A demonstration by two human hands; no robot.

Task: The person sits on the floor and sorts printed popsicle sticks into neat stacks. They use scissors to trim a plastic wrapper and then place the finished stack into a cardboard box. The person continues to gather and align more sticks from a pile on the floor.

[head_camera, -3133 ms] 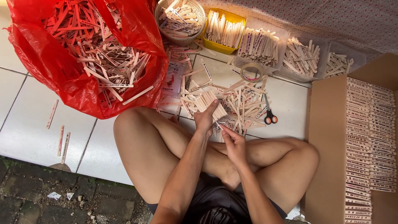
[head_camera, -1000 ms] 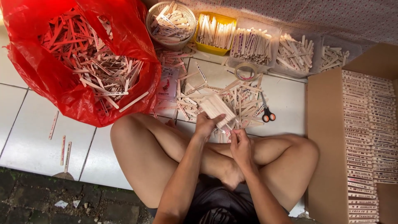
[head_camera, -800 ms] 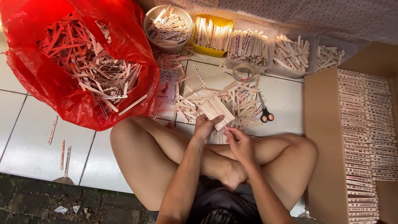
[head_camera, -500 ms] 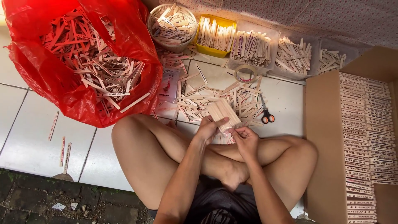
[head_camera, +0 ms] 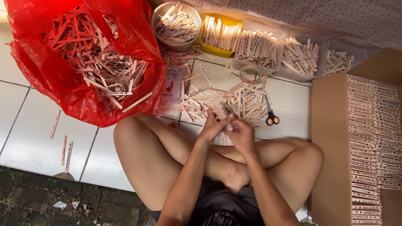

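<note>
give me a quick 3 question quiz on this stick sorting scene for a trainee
1. True or false: the scissors lie inside the red bag.
2. Which container is yellow? A) the round basket B) the tub to the right of it C) the cardboard box
3. What do the left hand and right hand hold together?

Key: 1. False, they lie on the tile by the loose stick pile. 2. B. 3. A small bundle of wooden sticks.

Red plastic bag [head_camera: 63, 79] far left; brown cardboard box [head_camera: 331, 138] right.
</note>
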